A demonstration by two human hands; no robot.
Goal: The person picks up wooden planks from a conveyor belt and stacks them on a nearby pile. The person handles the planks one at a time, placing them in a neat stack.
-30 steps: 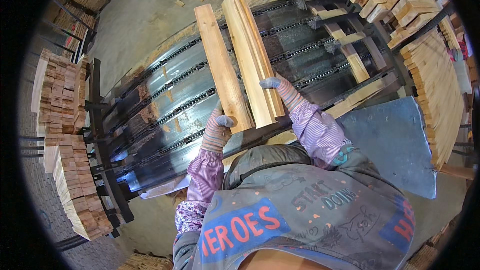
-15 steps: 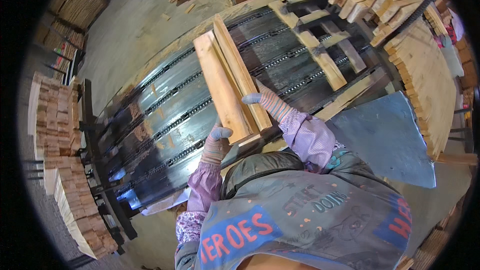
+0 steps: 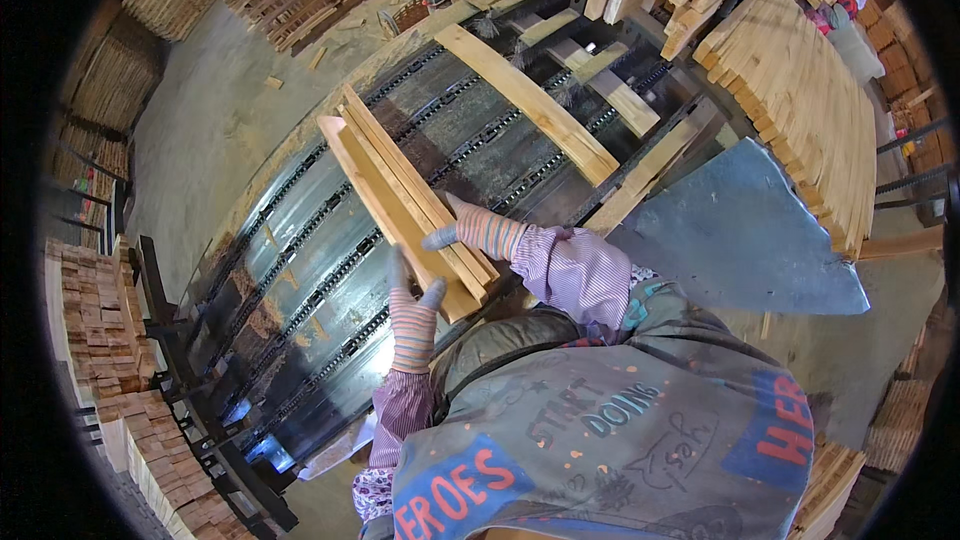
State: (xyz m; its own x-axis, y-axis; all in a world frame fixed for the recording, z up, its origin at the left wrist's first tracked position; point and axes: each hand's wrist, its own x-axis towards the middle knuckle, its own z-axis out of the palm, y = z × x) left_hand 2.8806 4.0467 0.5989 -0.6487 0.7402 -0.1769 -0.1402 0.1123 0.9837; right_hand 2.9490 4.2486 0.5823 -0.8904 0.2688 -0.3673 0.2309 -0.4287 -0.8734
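Observation:
My left hand [image 3: 412, 325], in a striped knit glove with grey fingertips, grips the near end of a pale wooden board [image 3: 362, 180]. This board stands tilted on edge, its wide face turned toward the right. Close beside it lie narrow wooden boards [image 3: 412, 185] pressed together, two edges showing. My right hand [image 3: 478, 230], gloved alike, is closed around them near their close end, thumb on the left side and fingers partly hidden on the right. All these boards slant away to the far left over the dark metal chain conveyor [image 3: 320, 230].
Another board [image 3: 530, 105] lies across the chains to the right, with shorter pieces [image 3: 610, 90] beyond it. A grey metal sheet [image 3: 740, 230] sits at the right, beside a big board stack [image 3: 800, 100]. Stacked blocks [image 3: 95, 310] stand at the left behind a dark rail [image 3: 165, 320].
The left board has turned from lying wide face up to standing on edge. Both hands have shifted with the boards, and the board across the chains now lies closer to them.

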